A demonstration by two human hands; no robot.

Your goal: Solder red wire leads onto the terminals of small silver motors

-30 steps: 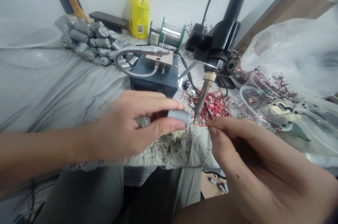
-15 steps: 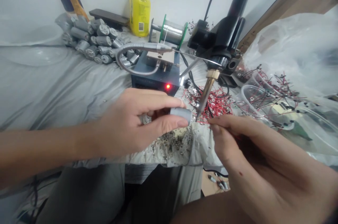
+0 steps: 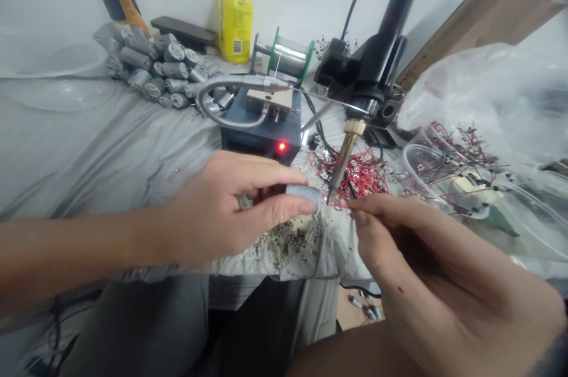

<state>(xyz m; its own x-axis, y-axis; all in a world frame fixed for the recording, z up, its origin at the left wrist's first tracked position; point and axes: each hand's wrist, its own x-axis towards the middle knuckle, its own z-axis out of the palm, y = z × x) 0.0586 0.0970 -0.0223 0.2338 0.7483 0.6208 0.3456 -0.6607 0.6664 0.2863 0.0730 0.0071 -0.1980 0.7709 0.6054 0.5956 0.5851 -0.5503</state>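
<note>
My left hand (image 3: 248, 205) is closed round a small grey cylindrical motor (image 3: 302, 197), its end turned to the right. Between thumb and forefinger, my right hand (image 3: 426, 258) pinches a thin red wire (image 3: 339, 206) that reaches left toward the motor's end. Just above that wire, the tip of a mounted soldering iron (image 3: 341, 170) points down, close to the motor; whether it touches cannot be made out. A solder feed tube (image 3: 266, 82) curves over a blue box with a red light (image 3: 261, 134) toward the iron.
Several grey motors (image 3: 153, 69) are piled at the left. Behind stand a yellow bottle (image 3: 235, 22) and a solder spool (image 3: 290, 56). Red wires (image 3: 361, 176) lie heaped beyond the iron. Plastic tubs (image 3: 417, 173) with wires are at right. Solder debris (image 3: 284, 244) covers the front edge.
Both hands keep their grips in nearly the same places. The view has shifted very slightly; the motor and red wire stay by the iron's tip.
</note>
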